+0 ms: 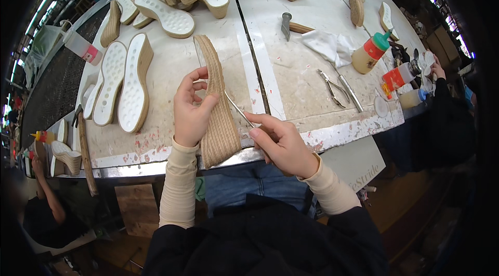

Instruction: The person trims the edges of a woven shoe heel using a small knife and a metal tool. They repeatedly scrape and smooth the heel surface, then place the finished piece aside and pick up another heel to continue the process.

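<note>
Wedge sole (218, 104) wrapped in tan woven rope sits at centre of frame, stood on edge w/ its heel end hanging just past the near edge of the table (291, 76). Left hand (191, 107) is clamped round its left side, thumb on the rope face, fingers curled behind. Right hand (278, 138), just right of centre, is pinched shut on a thin metal pick (240, 111) whose tip touches the rope wrap.

Handling, as a guess: looks light, body stiff, rope surface rough so not slippery; strands probably snag or fray if pulled hard. Best hold seems the thick heel part, palm on the side, as the left hand has it.

Outward: more white-bottomed soles (130, 84) lie at left-centre and across the top of frame. Metal nippers (335, 89) lie right of centre, a white rag (327, 45) above them, a chisel-like tool (287, 24) top-centre.

Packages & labels: pale squeeze bottle w/ green cap and red-orange label (369, 50) at upper right; two smaller bottles (400, 76), one w/ an orange label, just below-right of it. Clear bottle w/ red label (82, 47) at upper left. Pale card w/ grey lettering (358, 169) hangs under the table edge, lower right. Other people's arms show at far left and far right.
</note>
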{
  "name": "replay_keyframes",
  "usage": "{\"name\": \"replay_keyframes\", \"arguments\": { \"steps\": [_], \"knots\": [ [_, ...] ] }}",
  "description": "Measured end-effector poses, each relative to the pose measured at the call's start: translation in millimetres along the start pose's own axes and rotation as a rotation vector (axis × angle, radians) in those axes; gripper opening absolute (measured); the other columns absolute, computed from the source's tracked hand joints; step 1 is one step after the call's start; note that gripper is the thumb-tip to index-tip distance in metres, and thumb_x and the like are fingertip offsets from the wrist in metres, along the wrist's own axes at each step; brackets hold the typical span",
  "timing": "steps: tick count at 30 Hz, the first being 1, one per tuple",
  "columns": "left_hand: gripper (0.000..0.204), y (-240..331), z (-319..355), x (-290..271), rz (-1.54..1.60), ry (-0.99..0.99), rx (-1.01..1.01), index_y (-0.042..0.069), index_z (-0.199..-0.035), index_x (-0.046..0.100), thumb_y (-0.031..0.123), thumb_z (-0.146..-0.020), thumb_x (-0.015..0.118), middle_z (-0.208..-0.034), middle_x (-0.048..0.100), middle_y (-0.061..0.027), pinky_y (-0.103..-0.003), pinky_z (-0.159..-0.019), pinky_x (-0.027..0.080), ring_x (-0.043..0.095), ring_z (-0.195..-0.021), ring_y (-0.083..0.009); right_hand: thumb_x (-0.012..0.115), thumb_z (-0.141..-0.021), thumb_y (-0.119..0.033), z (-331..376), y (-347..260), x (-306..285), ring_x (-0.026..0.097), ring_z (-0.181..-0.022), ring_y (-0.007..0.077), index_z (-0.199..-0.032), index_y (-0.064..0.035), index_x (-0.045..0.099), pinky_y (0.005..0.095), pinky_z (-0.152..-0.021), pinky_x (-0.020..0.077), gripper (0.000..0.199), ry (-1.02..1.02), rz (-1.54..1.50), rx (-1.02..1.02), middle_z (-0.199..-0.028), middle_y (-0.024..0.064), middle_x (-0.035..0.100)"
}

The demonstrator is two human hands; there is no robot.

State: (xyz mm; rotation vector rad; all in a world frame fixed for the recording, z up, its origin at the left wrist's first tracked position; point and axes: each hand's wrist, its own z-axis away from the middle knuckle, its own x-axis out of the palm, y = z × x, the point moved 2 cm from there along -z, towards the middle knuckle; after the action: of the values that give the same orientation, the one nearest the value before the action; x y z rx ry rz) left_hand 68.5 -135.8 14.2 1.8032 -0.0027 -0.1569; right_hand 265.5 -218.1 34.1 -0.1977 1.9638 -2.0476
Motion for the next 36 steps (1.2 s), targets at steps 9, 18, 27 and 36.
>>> {"name": "replay_keyframes", "arguments": {
  "steps": [9,18,27,36],
  "knots": [
    [0.047,5.9,-4.2,-1.4,-0.064,-0.016,-0.041,-0.006,-0.128,0.046,-0.006,-0.083,0.055,-0.105,0.059,-0.0091,-0.021,-0.078,0.052,0.06,-0.091,-0.0096,0.066,-0.087,-0.013,-3.7,-11.5,-17.0,0.061,-0.06,0.027,-0.121,0.0004,0.063,0.0338,-0.059,0.0473,0.037,0.054,0.473,-0.29,-0.074,0.0158,0.065],
    [0.054,-2.5,-4.6,-1.2,0.093,-0.004,0.007,-0.003,-0.126,0.051,0.001,-0.075,0.068,-0.105,0.059,-0.0049,-0.018,-0.063,0.045,0.054,-0.091,-0.007,0.072,-0.081,-0.013,-16.3,-18.0,-30.6,0.054,-0.059,0.0228,-0.124,-0.0134,0.066,0.0338,-0.057,0.0458,0.043,0.097,0.842,-0.41,-0.07,0.008,0.054],
    [0.061,-2.1,-4.9,-1.9,0.109,-0.006,-0.038,-0.001,-0.126,0.053,0.005,-0.071,0.08,-0.109,0.059,-0.0019,-0.018,-0.068,0.041,0.053,-0.091,-0.006,0.072,-0.079,-0.012,-28.3,-21.9,-37.8,0.054,-0.065,0.0225,-0.125,-0.0159,0.066,0.034,-0.06,0.0463,0.046,0.038,0.94,-0.468,-0.075,0.0084,0.052],
    [0.062,2.0,-8.8,-4.0,-0.023,-0.05,-0.056,0.0,-0.122,0.055,0.014,-0.069,0.084,-0.107,0.06,-0.001,-0.021,-0.069,0.04,0.052,-0.089,-0.007,0.071,-0.076,-0.007,-37.9,-22.8,-41.3,0.054,-0.071,0.0236,-0.124,-0.0156,0.066,0.0347,-0.064,0.0464,0.048,0.057,1.136,-0.582,-0.076,0.0089,0.051]
  ]
}}
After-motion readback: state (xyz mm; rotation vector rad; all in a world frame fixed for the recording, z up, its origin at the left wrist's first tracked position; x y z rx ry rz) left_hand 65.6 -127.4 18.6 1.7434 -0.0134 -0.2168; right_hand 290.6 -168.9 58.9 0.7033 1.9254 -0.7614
